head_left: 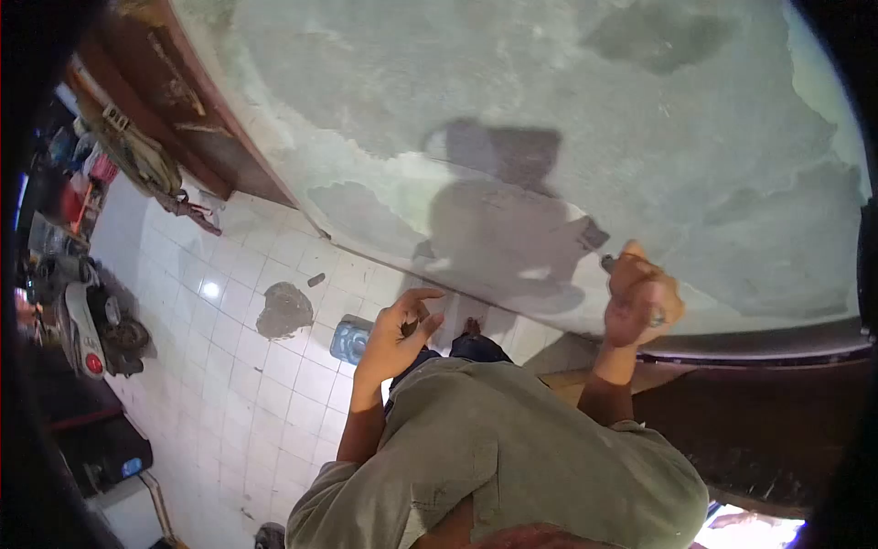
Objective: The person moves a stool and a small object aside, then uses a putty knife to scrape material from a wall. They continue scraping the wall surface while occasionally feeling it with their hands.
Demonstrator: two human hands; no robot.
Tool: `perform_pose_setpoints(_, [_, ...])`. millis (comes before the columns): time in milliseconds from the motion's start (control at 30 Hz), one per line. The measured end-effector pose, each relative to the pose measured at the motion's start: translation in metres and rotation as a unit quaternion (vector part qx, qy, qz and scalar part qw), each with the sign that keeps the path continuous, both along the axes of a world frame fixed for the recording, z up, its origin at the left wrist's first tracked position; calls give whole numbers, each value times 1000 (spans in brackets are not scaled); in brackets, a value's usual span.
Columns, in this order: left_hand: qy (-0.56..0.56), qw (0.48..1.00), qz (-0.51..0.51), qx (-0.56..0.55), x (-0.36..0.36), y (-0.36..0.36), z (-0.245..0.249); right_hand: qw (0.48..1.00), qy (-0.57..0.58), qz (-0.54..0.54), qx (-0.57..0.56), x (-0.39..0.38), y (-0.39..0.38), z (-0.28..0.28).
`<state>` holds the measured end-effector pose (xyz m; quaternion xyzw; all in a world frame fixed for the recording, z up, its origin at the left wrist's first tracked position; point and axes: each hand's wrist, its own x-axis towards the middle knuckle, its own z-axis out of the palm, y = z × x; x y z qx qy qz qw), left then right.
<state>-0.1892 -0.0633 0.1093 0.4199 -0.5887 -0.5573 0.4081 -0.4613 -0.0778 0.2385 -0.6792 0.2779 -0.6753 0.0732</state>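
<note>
My right hand (645,297) is closed close to the wall, with a ring on one finger. It grips a small hand tool that looks like a putty knife (607,263); a dark end pokes out beside the fingers and the rest is mostly hidden. The wall (677,174) in front has patches of grey plaster over a paler surface, and my shadow falls across it. Lower and to the left, my left hand (398,337) hangs with curved fingers apart, holding nothing, above the tiled floor. Near it on the tiles is a blue plastic container (349,343).
A grey spread of wet-looking mix (285,309) lies on the white tiles, with a small dark piece (316,280) beside it. A scooter (91,329) stands at far left. A brown door (174,101) is at upper left, dark wooden furniture (759,421) at right.
</note>
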Motion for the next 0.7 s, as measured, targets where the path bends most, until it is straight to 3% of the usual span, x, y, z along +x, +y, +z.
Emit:
perform_pose_setpoints(33, [33,998,1,-48,-3,-2,-6,1000,-4,-10,3,-6,5,4])
perform_pose_setpoints(133, [6,997,-61,-38,-15,-9,-1,998,-30,-48,2,-21,18,16])
perform_pose_setpoints(233, [-22,996,-79,-23,-33,-17,19,993,-22,-113,24,-40,4,-19])
perform_pose_setpoints(300, [-31,995,-87,-26,-45,-17,30,994,-46,-96,33,-41,9,-21])
perform_pose_setpoints(367, [-38,995,-82,-33,-59,-22,35,996,8,-83,12,-52,21,-26])
perform_pose_setpoints(400, [-26,996,-78,-27,-64,-18,33,999,-9,-44,-12,-43,22,-7])
perform_pose_setpoints(533, [-31,996,-83,18,-85,3,26,999,-25,-24,-1,-57,6,-35])
perform_pose_setpoints(600, [-39,996,-85,-2,-95,11,21,994,42,64,-81,-59,11,-38])
perform_pose_setpoints(700, [-11,995,-88,48,-102,26,22,995,45,37,-87,-59,6,-41])
